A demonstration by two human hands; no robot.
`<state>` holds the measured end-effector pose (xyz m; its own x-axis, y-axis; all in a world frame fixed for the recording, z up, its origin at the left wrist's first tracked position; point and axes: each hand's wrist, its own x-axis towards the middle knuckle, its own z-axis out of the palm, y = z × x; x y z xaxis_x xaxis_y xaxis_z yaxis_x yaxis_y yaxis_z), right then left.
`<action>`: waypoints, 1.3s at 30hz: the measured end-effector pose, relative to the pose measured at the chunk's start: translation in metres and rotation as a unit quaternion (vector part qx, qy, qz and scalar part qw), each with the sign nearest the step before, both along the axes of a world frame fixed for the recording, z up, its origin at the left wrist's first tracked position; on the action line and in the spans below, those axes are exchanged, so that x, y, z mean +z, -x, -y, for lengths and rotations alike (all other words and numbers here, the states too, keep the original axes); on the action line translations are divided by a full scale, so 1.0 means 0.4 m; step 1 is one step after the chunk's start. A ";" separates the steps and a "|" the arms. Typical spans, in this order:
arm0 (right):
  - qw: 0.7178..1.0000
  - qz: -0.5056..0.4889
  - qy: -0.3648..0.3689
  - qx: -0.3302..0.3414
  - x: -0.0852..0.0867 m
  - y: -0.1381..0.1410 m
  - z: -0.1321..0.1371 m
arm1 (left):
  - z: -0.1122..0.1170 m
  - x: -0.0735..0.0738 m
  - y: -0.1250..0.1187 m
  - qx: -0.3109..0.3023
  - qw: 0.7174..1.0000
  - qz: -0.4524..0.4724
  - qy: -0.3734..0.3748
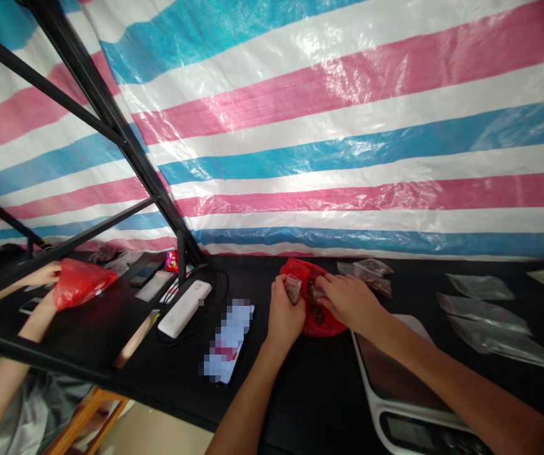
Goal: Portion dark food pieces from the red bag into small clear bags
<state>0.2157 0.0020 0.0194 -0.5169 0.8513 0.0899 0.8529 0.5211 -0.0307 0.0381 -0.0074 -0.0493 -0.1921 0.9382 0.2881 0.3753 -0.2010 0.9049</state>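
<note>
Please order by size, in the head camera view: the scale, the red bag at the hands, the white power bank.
1. Scale, largest, though it is nearest the camera, so this is a little unsure.
2. Red bag.
3. White power bank, smallest.

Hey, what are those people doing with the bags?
One person's left hand holds a small clear plastic bag while the right hand reaches into a red plastic bag of dark pieces. A digital scale sits under the right arm. Another person's hands hold another red bag.
</note>
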 end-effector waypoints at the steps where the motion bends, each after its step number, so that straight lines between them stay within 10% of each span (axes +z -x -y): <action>1: 1.000 0.001 0.000 -0.007 -0.003 0.007 0.002 | 0.000 0.000 -0.002 -0.008 1.000 0.010 -0.001; 14: 0.983 -0.139 0.117 -0.010 0.014 -0.045 -0.030 | -0.015 0.037 -0.009 -0.008 0.966 0.247 0.073; 22: 0.916 -0.346 0.193 0.067 0.080 -0.091 -0.038 | 0.002 0.040 -0.003 0.016 0.998 0.058 -0.014; 28: 0.939 -0.331 0.053 0.072 0.099 -0.067 -0.014 | 0.024 0.034 -0.012 -0.017 0.989 -0.107 -0.096; 39: 0.947 -0.284 -0.072 0.133 0.087 -0.036 0.001 | 0.021 0.024 -0.011 -0.024 0.987 -0.119 -0.109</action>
